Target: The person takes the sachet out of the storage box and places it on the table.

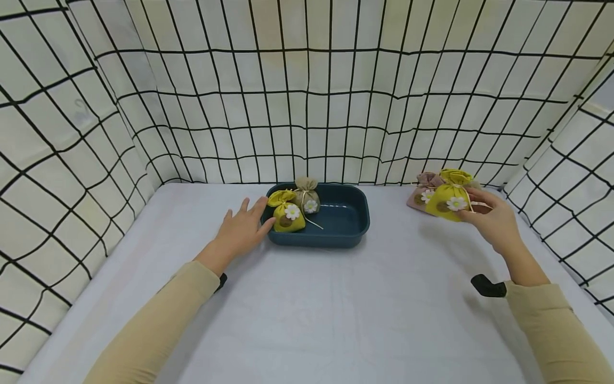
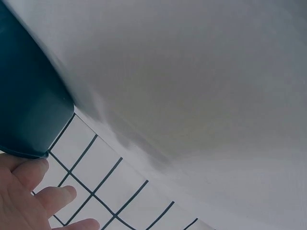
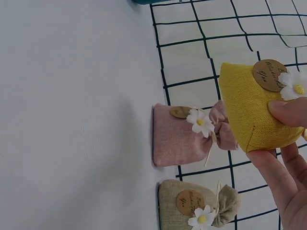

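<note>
My right hand (image 1: 494, 218) pinches a yellow drawstring sachet (image 1: 448, 198) with a white daisy and a round brown tag, lifted off the table at the right. Behind it stands a pink sachet (image 3: 180, 136), and beside that a beige sachet (image 3: 184, 201). My left hand (image 1: 242, 229) rests at the left rim of a dark teal tray (image 1: 338, 240), its fingers spread and holding nothing. Inside the tray's left part sit another yellow sachet (image 1: 288, 221) and a second beige sachet (image 1: 307, 194). The left wrist view shows fingers (image 2: 57, 197) touching the tray's edge.
A white cloth covers the table (image 1: 307, 304). Black wire grid panels (image 1: 307, 106) with pale sheeting behind them enclose the back and both sides. The tray stands close to the back panel.
</note>
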Action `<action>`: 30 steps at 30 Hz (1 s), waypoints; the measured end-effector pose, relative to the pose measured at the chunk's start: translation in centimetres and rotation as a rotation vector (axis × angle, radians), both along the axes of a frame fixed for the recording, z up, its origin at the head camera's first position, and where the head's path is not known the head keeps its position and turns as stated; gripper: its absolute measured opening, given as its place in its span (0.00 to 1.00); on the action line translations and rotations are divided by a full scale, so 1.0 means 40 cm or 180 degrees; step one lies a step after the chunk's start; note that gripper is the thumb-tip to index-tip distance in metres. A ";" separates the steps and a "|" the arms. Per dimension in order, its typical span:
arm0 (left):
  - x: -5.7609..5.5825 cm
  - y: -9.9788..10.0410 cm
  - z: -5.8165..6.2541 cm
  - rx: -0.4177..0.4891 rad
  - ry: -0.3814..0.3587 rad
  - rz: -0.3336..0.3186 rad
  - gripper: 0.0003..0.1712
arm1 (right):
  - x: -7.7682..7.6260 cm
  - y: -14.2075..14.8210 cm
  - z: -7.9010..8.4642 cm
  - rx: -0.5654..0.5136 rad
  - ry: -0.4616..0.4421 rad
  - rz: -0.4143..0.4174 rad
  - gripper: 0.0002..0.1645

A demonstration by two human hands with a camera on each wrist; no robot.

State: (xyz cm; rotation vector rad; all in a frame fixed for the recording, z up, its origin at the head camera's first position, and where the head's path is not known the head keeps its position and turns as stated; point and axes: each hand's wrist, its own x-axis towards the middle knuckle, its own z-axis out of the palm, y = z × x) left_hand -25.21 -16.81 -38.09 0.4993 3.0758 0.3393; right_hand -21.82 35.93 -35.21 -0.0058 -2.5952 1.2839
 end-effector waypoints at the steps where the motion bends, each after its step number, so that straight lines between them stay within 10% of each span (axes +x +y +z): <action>1: 0.000 0.000 -0.001 -0.0001 0.0004 -0.0001 0.42 | 0.001 0.004 0.000 0.0003 -0.0010 -0.0020 0.40; 30: 0.006 0.000 0.001 0.0026 0.0020 -0.0020 0.41 | 0.004 0.117 -0.037 0.0043 0.0168 -0.0272 0.39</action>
